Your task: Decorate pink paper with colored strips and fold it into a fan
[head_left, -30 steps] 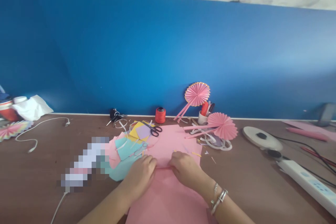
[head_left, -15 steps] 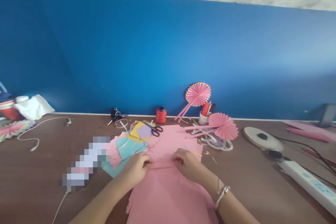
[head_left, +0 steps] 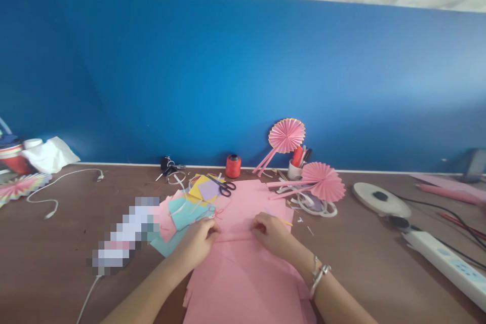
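My left hand (head_left: 204,239) and my right hand (head_left: 270,232) pinch the two ends of a narrow folded strip of pink paper (head_left: 236,236). It lies crosswise over a stack of pink paper sheets (head_left: 246,283) in front of me. Both hands are closed, with the fingertips curled down and partly hidden. Beyond them, scissors with black handles (head_left: 227,189) rest on yellow and purple paper pieces (head_left: 201,190). A pink pleated paper fan (head_left: 322,182) lies past my right hand, and a second pink fan with a yellow edge (head_left: 286,135) leans against the blue panel.
A red thread spool (head_left: 233,167) and keys (head_left: 167,166) stand by the blue panel (head_left: 243,71). Blue paper (head_left: 188,211) lies at left. A white power strip (head_left: 448,263), black cables and a round white lid-like disc (head_left: 380,200) are at right. A white cable (head_left: 56,187) lies far left.
Both hands keep their hold on the folded paper strip and have barely moved. The strip's edge sits slightly higher in the view.
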The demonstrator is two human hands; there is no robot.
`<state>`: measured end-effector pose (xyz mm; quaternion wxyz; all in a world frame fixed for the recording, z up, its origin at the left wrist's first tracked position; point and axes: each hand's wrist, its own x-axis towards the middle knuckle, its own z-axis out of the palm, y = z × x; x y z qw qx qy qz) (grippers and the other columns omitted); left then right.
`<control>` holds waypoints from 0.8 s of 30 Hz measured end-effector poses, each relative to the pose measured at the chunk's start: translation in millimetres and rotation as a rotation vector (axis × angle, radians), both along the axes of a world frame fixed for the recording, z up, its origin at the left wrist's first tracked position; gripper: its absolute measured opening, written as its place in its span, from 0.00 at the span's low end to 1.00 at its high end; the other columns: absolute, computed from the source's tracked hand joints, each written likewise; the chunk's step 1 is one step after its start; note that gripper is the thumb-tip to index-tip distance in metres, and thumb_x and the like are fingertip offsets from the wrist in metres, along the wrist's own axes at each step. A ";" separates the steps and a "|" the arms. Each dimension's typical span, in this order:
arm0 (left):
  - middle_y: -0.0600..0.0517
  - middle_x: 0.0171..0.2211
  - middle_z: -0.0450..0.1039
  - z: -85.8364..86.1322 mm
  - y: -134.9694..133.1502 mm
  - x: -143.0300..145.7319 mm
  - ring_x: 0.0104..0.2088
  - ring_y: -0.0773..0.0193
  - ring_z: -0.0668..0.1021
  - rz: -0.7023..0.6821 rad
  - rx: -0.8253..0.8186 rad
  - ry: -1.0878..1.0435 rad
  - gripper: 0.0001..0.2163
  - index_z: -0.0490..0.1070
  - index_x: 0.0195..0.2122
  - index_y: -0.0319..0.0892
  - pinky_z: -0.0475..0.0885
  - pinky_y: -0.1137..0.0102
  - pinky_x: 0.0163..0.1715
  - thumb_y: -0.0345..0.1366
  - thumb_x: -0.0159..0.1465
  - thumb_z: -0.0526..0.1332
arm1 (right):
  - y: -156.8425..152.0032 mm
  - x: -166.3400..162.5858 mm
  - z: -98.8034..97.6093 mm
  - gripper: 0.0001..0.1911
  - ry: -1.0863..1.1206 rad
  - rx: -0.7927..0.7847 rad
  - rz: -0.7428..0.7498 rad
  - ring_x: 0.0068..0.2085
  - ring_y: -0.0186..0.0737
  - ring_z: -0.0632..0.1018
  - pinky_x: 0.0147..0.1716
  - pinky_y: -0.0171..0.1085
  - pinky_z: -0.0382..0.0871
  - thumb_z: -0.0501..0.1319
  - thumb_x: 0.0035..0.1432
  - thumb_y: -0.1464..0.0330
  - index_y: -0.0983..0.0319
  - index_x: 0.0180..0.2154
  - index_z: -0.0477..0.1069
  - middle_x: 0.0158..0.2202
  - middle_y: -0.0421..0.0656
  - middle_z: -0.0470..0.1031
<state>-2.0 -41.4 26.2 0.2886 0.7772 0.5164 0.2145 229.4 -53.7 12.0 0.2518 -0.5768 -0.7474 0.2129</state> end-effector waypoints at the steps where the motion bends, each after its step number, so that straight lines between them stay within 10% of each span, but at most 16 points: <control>1: 0.52 0.32 0.75 -0.3 0.1 -0.2 0.36 0.62 0.76 -0.004 0.003 0.000 0.08 0.71 0.28 0.44 0.66 0.68 0.37 0.30 0.57 0.52 | -0.1 -0.2 0.5 0.09 -0.003 -0.002 0.003 0.27 0.33 0.68 0.26 0.31 0.58 0.53 0.43 0.79 0.63 0.24 0.68 0.24 0.39 0.68; 15: 0.51 0.31 0.72 -7.0 0.7 0.3 0.36 0.61 0.74 -0.055 0.090 0.044 0.08 0.69 0.27 0.43 0.66 0.67 0.37 0.28 0.57 0.52 | -1.4 -1.3 -1.4 0.09 -0.048 0.003 0.028 0.26 0.32 0.67 0.26 0.31 0.58 0.52 0.43 0.80 0.63 0.23 0.66 0.24 0.39 0.66; 24: 0.49 0.35 0.67 -10.2 -17.6 20.9 0.38 0.59 0.69 -0.206 0.454 0.444 0.11 0.70 0.39 0.43 0.65 0.65 0.37 0.23 0.61 0.51 | -10.5 -13.0 3.1 0.11 -0.378 0.219 0.034 0.36 0.40 0.68 0.33 0.36 0.56 0.53 0.46 0.81 0.62 0.30 0.68 0.32 0.44 0.69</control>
